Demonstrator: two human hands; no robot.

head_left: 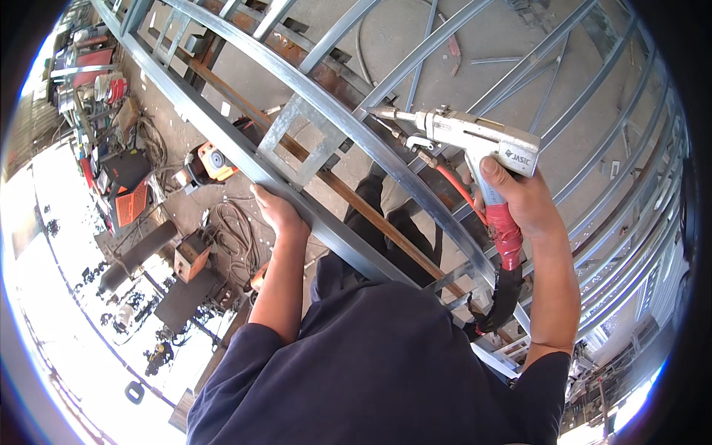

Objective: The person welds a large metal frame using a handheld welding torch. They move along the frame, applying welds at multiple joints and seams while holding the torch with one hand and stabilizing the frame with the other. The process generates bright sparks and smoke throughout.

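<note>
My right hand [523, 196] is wrapped round the grip of a white pistol-shaped welding gun [475, 137]. Red tape covers the lower handle, and a thick black cable [503, 300] runs down from it. The gun's nozzle points left, close above the upper galvanized steel rail [400, 174]. With its fingers curled over the edge, my left hand [283, 215] grips the nearer square steel tube [337, 233]; the fingertips are partly hidden. Between these two long members sits a square metal plate frame [271, 141], and a rusty bar [360, 200] runs lengthwise beneath it.
Curved steel bars [630, 126] fan out at right. On the floor at left lie an orange power tool [215, 162], coiled cables [237, 230], a black and orange case [132, 208] and a small box [194, 256]. My legs stand below the frame.
</note>
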